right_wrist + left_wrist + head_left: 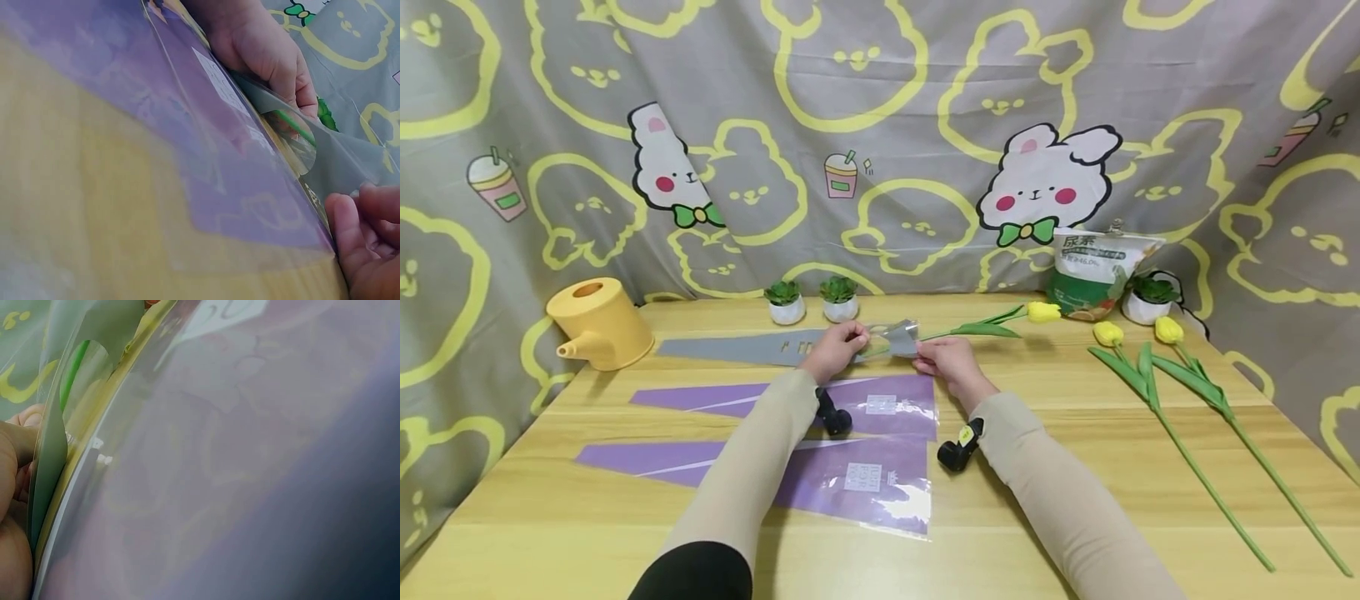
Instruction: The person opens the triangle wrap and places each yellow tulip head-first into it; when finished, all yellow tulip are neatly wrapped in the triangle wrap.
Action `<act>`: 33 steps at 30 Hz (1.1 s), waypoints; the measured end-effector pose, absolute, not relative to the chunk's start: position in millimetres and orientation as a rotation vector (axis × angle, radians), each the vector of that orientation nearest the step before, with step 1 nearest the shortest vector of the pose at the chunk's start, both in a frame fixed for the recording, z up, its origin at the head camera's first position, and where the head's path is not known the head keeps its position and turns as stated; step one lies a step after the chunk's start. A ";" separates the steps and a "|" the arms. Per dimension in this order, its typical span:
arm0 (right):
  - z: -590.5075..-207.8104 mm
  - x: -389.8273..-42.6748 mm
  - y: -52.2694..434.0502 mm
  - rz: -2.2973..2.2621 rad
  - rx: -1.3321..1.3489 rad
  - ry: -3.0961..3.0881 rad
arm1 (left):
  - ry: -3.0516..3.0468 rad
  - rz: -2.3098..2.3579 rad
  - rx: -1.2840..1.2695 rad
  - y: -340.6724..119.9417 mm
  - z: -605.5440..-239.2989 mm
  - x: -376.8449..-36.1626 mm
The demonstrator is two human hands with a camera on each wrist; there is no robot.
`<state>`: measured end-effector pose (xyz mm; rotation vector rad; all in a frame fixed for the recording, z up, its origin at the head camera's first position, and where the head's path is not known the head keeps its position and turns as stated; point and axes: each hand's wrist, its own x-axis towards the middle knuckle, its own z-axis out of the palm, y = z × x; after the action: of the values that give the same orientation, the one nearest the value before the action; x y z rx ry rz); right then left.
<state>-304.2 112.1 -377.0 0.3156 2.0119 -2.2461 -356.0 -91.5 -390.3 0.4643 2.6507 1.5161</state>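
Grey flower sleeve (790,347) lies on the bench (1075,450), long axis running leftward from our hands; our left hand (835,350) and right hand (946,360) each pinch its mouth open, the tulip (1000,323) stem entering beside the right.

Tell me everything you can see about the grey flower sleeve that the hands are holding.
The grey sleeve is a long, flat cone of thin plastic film, grey with a clear wide mouth. It lies on the wooden table, its tip pointing toward the yellow watering can. The left hand and right hand pinch its mouth open, and a yellow tulip's stem enters there.
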 end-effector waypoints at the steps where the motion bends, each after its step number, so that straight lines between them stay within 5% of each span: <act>1: -377.2 -303.5 112.5 -2.250 0.316 2.013 | 2.650 1.517 0.467 -91.2 -390.3 -355.7; 33: -361.0 -325.3 206.0 -1.557 -0.312 2.778 | 2.675 1.472 0.512 -91.6 -390.5 -354.1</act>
<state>-325.3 206.0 -361.0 -0.3116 2.7785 -1.5570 -354.1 -91.6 -390.5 0.5122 2.6745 1.4724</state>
